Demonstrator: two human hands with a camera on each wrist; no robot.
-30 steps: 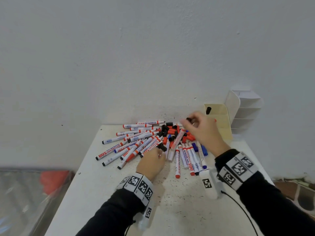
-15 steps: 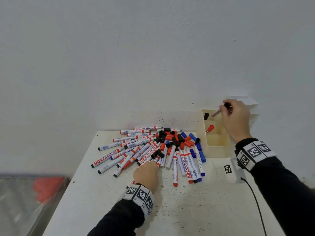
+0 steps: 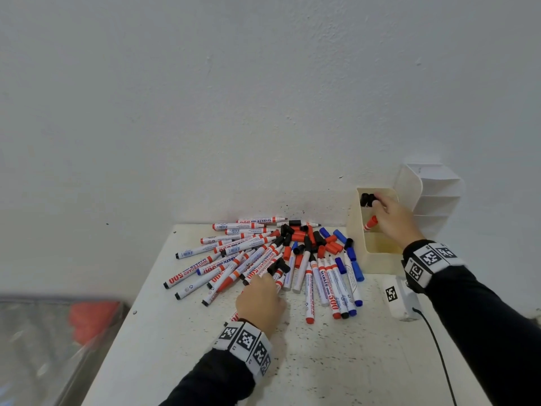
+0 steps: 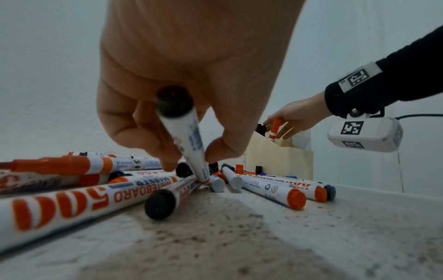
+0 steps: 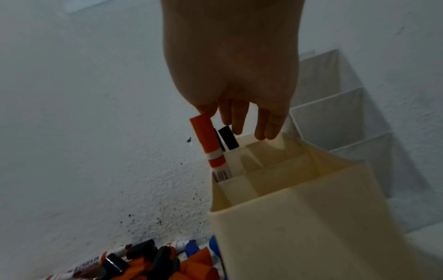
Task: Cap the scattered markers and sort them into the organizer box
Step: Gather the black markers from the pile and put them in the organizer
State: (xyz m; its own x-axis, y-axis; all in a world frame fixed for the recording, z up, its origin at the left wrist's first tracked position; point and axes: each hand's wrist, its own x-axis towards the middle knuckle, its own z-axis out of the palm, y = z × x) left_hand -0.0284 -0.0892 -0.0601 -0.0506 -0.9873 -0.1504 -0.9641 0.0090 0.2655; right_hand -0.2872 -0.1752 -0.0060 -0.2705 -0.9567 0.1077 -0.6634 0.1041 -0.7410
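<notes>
A pile of whiteboard markers [image 3: 263,259] and loose caps [image 3: 301,237] covers the back of the white table [image 3: 322,361]. My left hand [image 3: 260,291] sits at the pile's near edge. In the left wrist view it [image 4: 191,157] pinches a black-ended marker [image 4: 184,136], tip down among the others. The cream organizer box [image 3: 355,230] stands at the back right. Two black-capped markers [image 3: 367,199] stand in its far compartment, a red-capped marker [image 3: 370,223] in the one before it. My right hand [image 3: 380,206] hangs over them, its fingers [image 5: 263,128] straight and holding nothing.
A white tiered organizer [image 3: 430,200] leans against the wall behind the box. A white tagged device [image 3: 399,300] with a black cable lies on the table right of the pile. Left of the table, lower down, is a clear bin [image 3: 87,317] with something red inside.
My right hand carried a black-capped marker from the pile to the box and let it go in the far compartment. My left hand stayed at the pile's near edge.
</notes>
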